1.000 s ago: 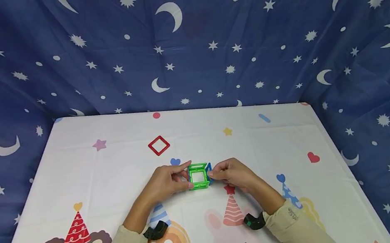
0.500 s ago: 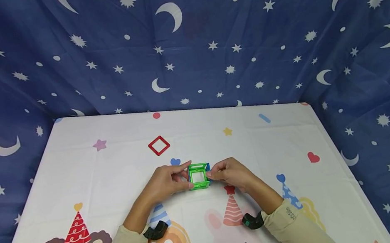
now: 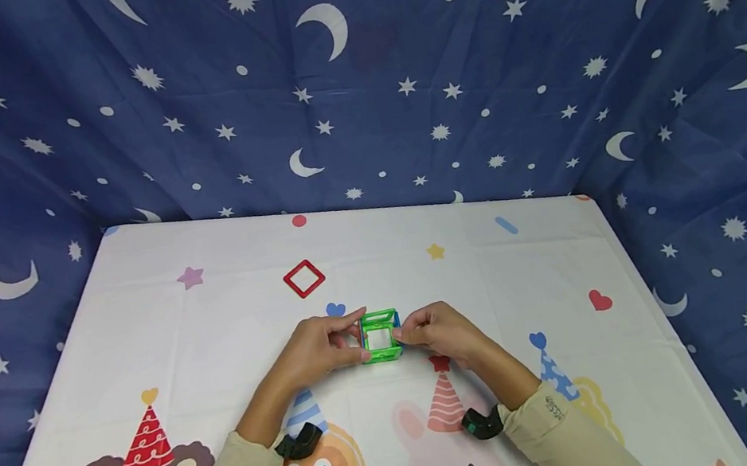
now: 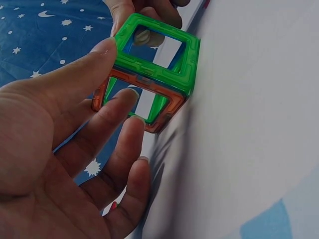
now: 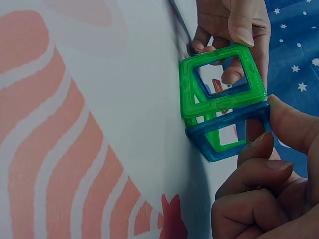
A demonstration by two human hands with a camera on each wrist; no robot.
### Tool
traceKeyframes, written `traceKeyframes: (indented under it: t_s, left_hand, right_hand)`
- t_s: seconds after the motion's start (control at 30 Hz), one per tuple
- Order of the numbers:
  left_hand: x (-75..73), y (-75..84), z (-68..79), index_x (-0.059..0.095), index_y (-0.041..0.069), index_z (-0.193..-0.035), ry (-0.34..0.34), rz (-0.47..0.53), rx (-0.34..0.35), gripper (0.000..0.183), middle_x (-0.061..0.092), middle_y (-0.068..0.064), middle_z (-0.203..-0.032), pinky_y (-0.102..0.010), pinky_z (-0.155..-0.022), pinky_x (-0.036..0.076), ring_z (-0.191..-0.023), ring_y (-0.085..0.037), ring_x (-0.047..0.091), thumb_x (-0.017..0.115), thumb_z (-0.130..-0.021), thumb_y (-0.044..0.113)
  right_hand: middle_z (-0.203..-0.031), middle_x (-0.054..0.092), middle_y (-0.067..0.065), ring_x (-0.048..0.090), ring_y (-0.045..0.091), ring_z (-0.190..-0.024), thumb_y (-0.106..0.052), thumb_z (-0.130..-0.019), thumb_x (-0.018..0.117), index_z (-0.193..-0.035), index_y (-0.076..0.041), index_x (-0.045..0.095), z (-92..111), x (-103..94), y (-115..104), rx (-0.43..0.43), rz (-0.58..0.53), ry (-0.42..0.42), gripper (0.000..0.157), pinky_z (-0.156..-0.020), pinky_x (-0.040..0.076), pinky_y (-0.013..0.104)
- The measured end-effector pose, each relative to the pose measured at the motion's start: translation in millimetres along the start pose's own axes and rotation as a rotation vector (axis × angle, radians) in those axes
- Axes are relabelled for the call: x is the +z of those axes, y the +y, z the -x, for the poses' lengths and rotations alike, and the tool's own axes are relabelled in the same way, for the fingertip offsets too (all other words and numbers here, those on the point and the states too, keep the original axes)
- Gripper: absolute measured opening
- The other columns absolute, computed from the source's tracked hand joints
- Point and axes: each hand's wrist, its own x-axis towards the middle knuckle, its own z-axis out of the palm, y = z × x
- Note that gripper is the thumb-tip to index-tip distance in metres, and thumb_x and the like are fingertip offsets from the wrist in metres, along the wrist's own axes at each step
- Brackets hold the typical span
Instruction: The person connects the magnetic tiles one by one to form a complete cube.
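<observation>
Box (image 3: pixel 383 355) of translucent plastic square frames, mostly bright green, is being held upright on the white, cartoon-printed tablecloth (image 3: pixel 497 287), between the two hands. Its open top is being shown to the head camera, with green frames being seen at the bottom and along the near and far sides. The left side is being grasped by the left hand (image 3: pixel 318 346), the thumb being set at the near corner and the index finger being stretched to the far one. There, a translucent orange-brown frame (image 4: pixel 172 109) is being shown in the left wrist view. On the right, a translucent blue square frame (image 5: pixel 219 123) is being pinched by the right hand (image 3: pixel 448 332); whether it is sitting flush cannot be told. A red square frame (image 3: pixel 294 287) is lying flat beyond the box, to its left.
</observation>
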Motion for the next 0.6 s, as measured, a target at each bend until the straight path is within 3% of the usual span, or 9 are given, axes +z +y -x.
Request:
traceKeyframes:
  t_s: [0.6]
  left_hand:
    - [0.7,1.6,-0.8,0.063,0.022,-0.141,0.004,-0.011,-0.028,0.070,0.072,0.004,-0.098,-0.023,-0.062,0.047,-0.073,-0.011,0.059,0.090,-0.078,0.032]
  right_hand:
    - [-0.055,0.034,-0.005,0.029,0.012,-0.050,-0.028,-0.093,0.075,-0.091,0.000,0.070,2.5,0.0,5.4,0.051,-0.054,-0.028,0.029,-0.046,0.024,0.026]
